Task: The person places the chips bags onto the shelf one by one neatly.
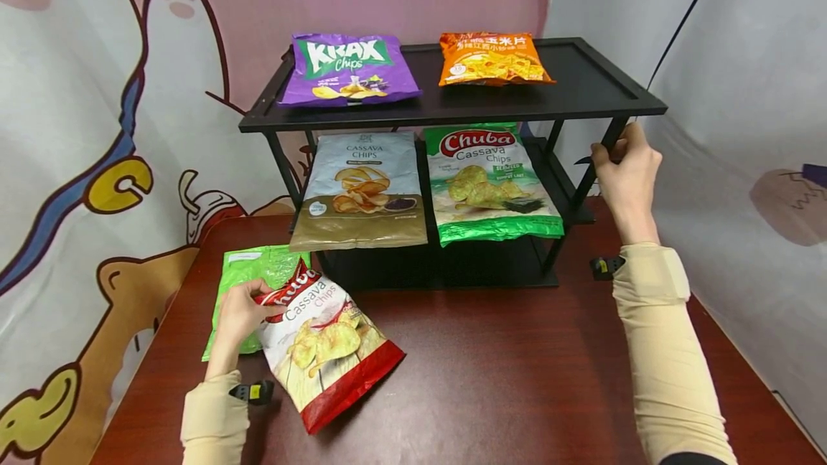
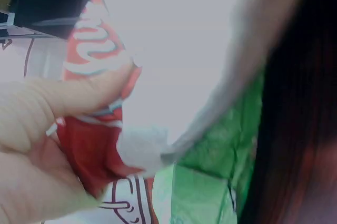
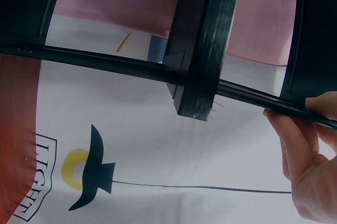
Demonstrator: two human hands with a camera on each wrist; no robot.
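Note:
My left hand (image 1: 240, 313) pinches the top corner of a red and white bag of cassava chips (image 1: 326, 339), thumb on its printed front. In the left wrist view the thumb lies over the bag's red lettering (image 2: 95, 50). The bag hangs tilted over the table's front left, overlapping a green bag (image 1: 235, 275) that lies there. Over on the right, my right hand (image 1: 628, 181) holds a slanted post of the black rack (image 1: 452, 112) just below its top shelf. The right wrist view shows its thumb and fingers (image 3: 287, 137) on either side of the thin black bar.
On the top shelf lie a purple chips bag (image 1: 352, 70) and an orange one (image 1: 494, 59). The middle shelf carries a grey-brown cassava chips bag (image 1: 362, 185) and a green and white one (image 1: 494, 178). The rack stands on a reddish-brown table (image 1: 491, 372), with printed curtains (image 1: 174, 120) around.

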